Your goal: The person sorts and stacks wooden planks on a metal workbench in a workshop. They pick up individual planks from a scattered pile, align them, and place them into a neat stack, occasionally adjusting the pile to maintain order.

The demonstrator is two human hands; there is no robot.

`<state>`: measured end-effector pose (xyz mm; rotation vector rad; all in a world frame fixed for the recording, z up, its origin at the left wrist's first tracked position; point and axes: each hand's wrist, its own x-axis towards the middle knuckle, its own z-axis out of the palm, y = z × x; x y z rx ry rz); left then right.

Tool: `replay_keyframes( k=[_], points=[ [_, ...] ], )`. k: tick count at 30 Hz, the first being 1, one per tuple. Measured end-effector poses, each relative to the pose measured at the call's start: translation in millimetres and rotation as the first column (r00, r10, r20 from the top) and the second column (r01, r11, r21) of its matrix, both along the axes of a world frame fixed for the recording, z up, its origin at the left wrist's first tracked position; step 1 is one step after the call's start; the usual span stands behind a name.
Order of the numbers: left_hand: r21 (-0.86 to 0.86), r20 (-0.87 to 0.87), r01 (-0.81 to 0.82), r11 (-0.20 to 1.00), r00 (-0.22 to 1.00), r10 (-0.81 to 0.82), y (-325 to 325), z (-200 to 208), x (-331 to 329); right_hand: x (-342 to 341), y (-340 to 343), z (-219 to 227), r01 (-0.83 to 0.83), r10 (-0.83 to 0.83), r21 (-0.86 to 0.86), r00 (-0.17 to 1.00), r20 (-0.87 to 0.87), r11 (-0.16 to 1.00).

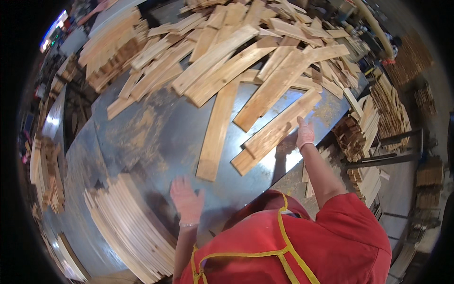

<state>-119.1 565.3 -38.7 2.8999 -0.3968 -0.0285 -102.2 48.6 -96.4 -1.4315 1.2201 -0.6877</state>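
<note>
Both my hands wear thin pale pink gloves. My left hand (187, 199) is slightly blurred, palm down over the metal table; its thumb is apart from the fingers and it holds nothing. Beside it, on the left, stands a row of planks (130, 227) packed side by side. My right hand (306, 133) reaches forward with fingers extended at the right edge of a loose wooden plank (283, 124); whether it touches the wood I cannot tell. That plank overlaps another plank (244, 162). Two more planks, a long one (218, 135) and a wide one (272, 90), lie just left of them.
A large heap of loose boards (227, 42) covers the far side of the metal table (175, 128), with sawdust scattered about. A stacked pile of planks (113, 47) stands far left. On the right, beyond the table edge, are more timber stacks (388, 109) and a dark metal frame (388, 158).
</note>
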Motion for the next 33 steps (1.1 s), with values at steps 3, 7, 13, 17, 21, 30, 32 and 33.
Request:
replay_keyframes(
  k=[3, 7, 13, 17, 21, 30, 32, 33],
  points=[
    [0.060, -0.089, 0.054, 0.997, 0.995, -0.048, -72, -13, 60, 33, -38, -12, 0.108, -0.105, 0.482, 0.994, -0.033, 0.869],
    [0.083, -0.238, 0.098, 0.992, 0.968, -0.076, -150, -10, 104, 59, -99, -88, -0.089, 0.038, 0.325, 0.987, 0.159, 0.941],
    [-0.364, -0.654, -0.284, 0.887, 0.756, -0.026, -54, 24, 63, 46, -20, 4, -0.440, 0.104, 0.552, 0.838, 0.536, 0.708],
    [-0.549, -0.823, -0.815, 0.187, 0.489, -0.288, 28, 29, -42, 37, 60, 42, -0.547, 0.338, 0.602, 0.836, 0.433, 0.582],
    [-0.523, -0.840, -0.841, -0.140, 0.536, -0.078, 12, 55, -100, 72, 169, 30, -0.724, 0.720, 0.579, 0.621, 0.310, 0.375],
    [-0.187, -0.209, -0.652, 0.734, 0.757, 0.619, 90, 22, -185, 28, 490, 8, -0.899, 0.980, 0.403, -0.116, 0.160, -0.172],
    [0.029, -0.156, -0.671, 0.741, 0.729, 0.666, 93, 45, -182, 11, 529, 6, -0.912, 0.966, 0.320, -0.251, 0.063, -0.257],
    [0.126, -0.120, -0.647, 0.752, 0.743, 0.659, 90, 52, -169, 15, 537, -8, -0.929, 0.958, 0.235, -0.277, 0.072, -0.287]
  ],
)
